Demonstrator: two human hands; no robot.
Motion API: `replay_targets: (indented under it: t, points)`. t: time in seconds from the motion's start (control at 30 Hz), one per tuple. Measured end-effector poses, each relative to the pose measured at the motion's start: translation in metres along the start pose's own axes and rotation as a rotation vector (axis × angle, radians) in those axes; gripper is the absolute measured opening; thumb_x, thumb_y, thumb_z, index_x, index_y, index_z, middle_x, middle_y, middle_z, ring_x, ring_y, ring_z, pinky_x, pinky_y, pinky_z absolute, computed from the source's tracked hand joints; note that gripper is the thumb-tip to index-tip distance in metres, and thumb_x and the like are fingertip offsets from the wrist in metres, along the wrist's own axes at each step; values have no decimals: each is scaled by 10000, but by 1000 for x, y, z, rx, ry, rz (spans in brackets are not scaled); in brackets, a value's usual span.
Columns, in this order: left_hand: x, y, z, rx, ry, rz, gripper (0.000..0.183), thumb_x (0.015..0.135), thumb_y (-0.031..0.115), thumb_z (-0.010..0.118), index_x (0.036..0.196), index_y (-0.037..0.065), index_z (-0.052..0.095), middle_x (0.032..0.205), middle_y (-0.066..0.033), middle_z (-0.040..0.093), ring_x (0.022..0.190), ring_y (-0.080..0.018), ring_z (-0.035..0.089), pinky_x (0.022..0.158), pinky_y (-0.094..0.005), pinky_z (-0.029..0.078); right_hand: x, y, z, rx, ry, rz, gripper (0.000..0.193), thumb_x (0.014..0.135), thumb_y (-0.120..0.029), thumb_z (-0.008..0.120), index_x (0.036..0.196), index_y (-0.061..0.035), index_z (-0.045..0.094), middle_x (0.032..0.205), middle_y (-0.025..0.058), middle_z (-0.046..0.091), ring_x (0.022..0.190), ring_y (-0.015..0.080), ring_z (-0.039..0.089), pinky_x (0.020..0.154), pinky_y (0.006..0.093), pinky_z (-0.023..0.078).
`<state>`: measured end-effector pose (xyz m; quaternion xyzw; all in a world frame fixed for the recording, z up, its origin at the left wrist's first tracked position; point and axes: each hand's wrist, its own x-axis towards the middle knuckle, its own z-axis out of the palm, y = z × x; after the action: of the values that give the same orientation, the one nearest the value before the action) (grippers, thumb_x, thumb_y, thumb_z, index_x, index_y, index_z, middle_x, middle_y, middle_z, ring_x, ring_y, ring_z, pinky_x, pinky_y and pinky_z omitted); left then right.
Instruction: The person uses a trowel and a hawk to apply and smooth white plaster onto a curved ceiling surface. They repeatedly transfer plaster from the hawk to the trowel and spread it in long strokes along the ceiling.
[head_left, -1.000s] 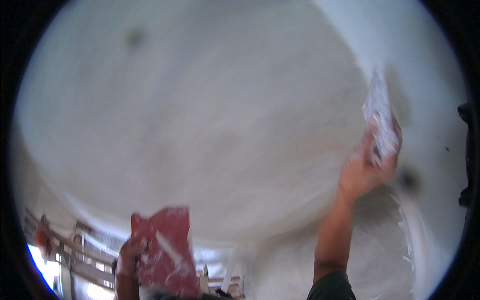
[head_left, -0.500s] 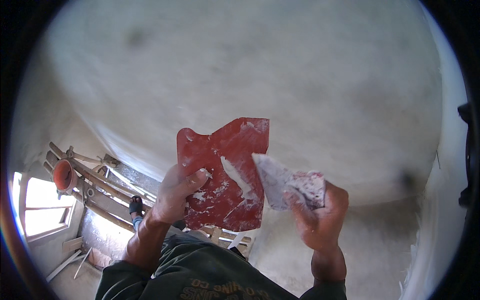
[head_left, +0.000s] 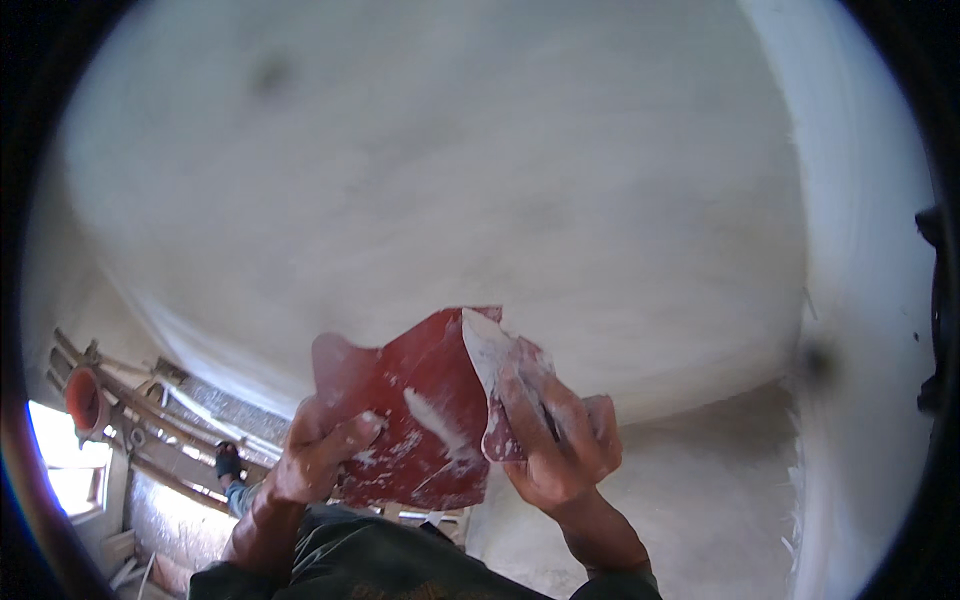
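My left hand (head_left: pixel 318 452) grips the left edge of a flat red plastic board (head_left: pixel 410 372), thumb on top. White smears and a strip of white putty (head_left: pixel 434 418) lie on the board's face. In my right hand (head_left: pixel 562 436) is a smaller red putty scraper (head_left: pixel 488 362), coated with white putty. The scraper overlaps the board's right edge; whether the two touch, I cannot tell. White paste sticks to the fingers of both hands. The far side of the board and my left fingers beneath it are hidden.
A broad grey plastered wall (head_left: pixel 450 180) fills the view ahead, meeting a paler surface (head_left: pixel 870 300) at the right. At lower left are wooden poles (head_left: pixel 170 425), an orange bucket (head_left: pixel 86 400), a bright window (head_left: pixel 72 460) and a sandalled foot (head_left: pixel 229 462).
The board and both hands sit lower and further left in the picture. My right hand has turned, bringing the scraper over the board's right edge. The whole view has shifted.
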<state>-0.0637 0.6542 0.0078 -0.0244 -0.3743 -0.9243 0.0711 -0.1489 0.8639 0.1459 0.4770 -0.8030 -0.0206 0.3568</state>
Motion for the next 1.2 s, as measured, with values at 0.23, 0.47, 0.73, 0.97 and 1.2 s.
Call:
replay_targets:
  t: [0.23,0.47,0.73,0.97,1.2]
  points:
    - [-3,7,-4,121,77,-118,477,895,151,676,1334,-15,597,1152,-94,709,1033,-205,656,900,-381,529,66,130,-49,-126,530,92,206,868,-76,765,1071,-44,774,1075,118,759,835,273,654,723,372,504]
    - [-10,-25,-25,197,333,-153,478,856,239,720,1249,-23,648,1055,-94,733,916,-189,642,848,-371,505,116,221,-107,-108,577,216,159,885,14,764,1037,48,727,979,110,739,869,197,676,820,328,540]
    - [-9,-28,-45,266,286,-208,516,831,310,698,1221,-26,659,1040,-115,734,889,-207,641,824,-392,503,157,216,-113,-279,442,78,162,897,-59,763,1018,42,727,924,161,738,792,251,681,786,358,537]
    - [-7,-21,-44,306,223,-181,491,848,297,714,1211,-29,661,1050,-113,729,903,-213,644,825,-394,509,180,212,-114,-552,561,-12,181,906,-76,746,1043,42,746,1003,152,763,868,292,713,820,377,550]
    - [-7,-16,-46,247,213,-227,488,837,290,729,1202,-30,671,1025,-104,733,881,-200,645,821,-378,509,173,225,-95,-798,710,-123,188,921,-135,729,1086,-59,777,1002,118,761,882,328,719,776,407,564]
